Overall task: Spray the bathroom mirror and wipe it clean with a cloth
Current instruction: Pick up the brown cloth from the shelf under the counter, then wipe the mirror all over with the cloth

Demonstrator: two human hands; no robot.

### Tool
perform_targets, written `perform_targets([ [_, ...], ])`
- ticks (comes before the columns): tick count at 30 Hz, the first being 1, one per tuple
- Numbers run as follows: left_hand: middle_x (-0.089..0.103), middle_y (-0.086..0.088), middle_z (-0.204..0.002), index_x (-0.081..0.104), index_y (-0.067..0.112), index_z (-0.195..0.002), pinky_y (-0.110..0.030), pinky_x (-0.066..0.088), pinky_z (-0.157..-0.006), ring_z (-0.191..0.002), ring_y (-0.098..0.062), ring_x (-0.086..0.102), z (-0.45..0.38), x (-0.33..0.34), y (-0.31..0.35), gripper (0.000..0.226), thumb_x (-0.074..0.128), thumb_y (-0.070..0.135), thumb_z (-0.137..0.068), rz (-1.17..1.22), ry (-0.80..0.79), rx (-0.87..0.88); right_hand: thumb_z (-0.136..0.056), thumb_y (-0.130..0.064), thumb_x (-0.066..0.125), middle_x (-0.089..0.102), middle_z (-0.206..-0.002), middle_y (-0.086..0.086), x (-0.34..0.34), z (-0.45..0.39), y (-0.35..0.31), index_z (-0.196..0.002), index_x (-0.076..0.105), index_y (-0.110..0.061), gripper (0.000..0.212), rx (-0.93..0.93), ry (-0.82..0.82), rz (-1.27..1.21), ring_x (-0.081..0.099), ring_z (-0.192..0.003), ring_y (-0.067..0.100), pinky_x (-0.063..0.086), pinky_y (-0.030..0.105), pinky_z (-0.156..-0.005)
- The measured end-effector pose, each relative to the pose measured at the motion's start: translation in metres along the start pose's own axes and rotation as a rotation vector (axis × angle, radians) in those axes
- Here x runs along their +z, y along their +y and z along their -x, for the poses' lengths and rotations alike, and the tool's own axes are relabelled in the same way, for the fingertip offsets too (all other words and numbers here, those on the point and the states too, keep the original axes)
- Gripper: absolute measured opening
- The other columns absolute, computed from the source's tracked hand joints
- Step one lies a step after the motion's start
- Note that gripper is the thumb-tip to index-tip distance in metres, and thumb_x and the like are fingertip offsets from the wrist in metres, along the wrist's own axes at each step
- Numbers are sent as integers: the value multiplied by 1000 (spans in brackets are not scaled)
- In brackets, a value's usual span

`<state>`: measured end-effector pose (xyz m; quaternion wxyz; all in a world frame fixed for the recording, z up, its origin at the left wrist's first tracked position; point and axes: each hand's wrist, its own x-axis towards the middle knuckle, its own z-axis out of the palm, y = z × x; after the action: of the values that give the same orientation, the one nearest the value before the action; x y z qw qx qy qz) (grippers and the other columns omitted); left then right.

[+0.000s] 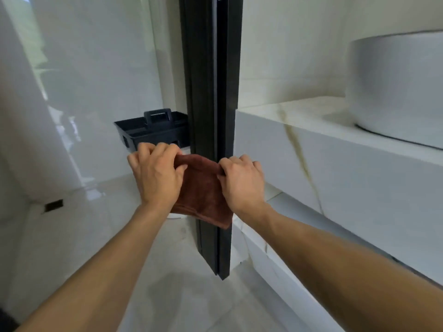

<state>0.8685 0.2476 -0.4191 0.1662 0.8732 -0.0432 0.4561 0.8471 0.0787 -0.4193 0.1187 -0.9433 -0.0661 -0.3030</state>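
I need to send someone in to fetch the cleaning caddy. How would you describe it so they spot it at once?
Find the tall black door frame left of the marble vanity. Just behind and left of it, low against the glossy white wall, sits the caddy. It is the only dark, open plastic tote there, with a loop carry handle rising from its middle.

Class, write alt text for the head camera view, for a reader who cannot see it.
Two bare hands, the left hand and the right hand, hold a folded reddish-brown cloth in front of a black door frame. A dark caddy sits behind on the left; a white basin stands on a marble counter at right.
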Motion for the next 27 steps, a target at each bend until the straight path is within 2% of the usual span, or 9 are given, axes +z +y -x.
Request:
perform_targets([
  [5,66,4,-91,67,23,-93,-40,30,-80,-91,-25,48,-110,-72,17,22,80,31,-78,-65,2,8,-102,-27,41,66,-95,-6,-98,-83,-37,-96,62,-26,22,22,-24,-14,49,-98,20,36,36,-86],
  [9,66,4,-85,66,23,-88,-39,28,-78,-86,-26,52,-212,-127,64,22,82,29,-75,-40,3,15,-103,-28,40,68,-95,-5,-202,-159,-41,-95,64,-27,25,54,18,-7,49,-97,19,38,35,-86],
  [16,65,3,-87,66,23,-91,-35,27,-76,-85,-23,53,-407,-209,193,14,77,28,-82,88,16,85,-100,-22,47,68,-96,-2,-409,-304,-11,-97,69,-22,22,90,90,142,49,-99,22,33,31,-72],
  [20,58,-1,-97,72,19,-96,-35,39,-78,-87,-23,53,-502,-249,282,14,76,27,-85,141,-20,122,-91,-19,57,50,-94,-3,-516,-365,24,-95,74,-26,19,164,191,292,46,-96,23,32,32,-74],
  [23,49,0,-95,74,17,-96,-33,42,-68,-78,-20,50,-555,-268,346,11,71,26,-91,214,-60,104,-90,-16,58,43,-89,-2,-591,-394,49,-93,73,-23,17,210,183,405,53,-92,25,32,33,-69],
  [25,53,2,-91,75,20,-95,-29,38,-62,-72,-18,50,-581,-273,388,14,65,30,-95,193,-124,120,-88,-13,59,50,-83,0,-636,-408,68,-89,71,-19,14,278,154,483,61,-84,28,33,31,-64],
  [27,65,2,-86,74,22,-93,-29,37,-61,-68,-18,51,-600,-275,428,14,65,33,-94,210,-164,132,-84,-10,61,50,-69,0,-674,-417,89,-85,70,-17,11,342,148,569,61,-70,29,32,26,-54],
])
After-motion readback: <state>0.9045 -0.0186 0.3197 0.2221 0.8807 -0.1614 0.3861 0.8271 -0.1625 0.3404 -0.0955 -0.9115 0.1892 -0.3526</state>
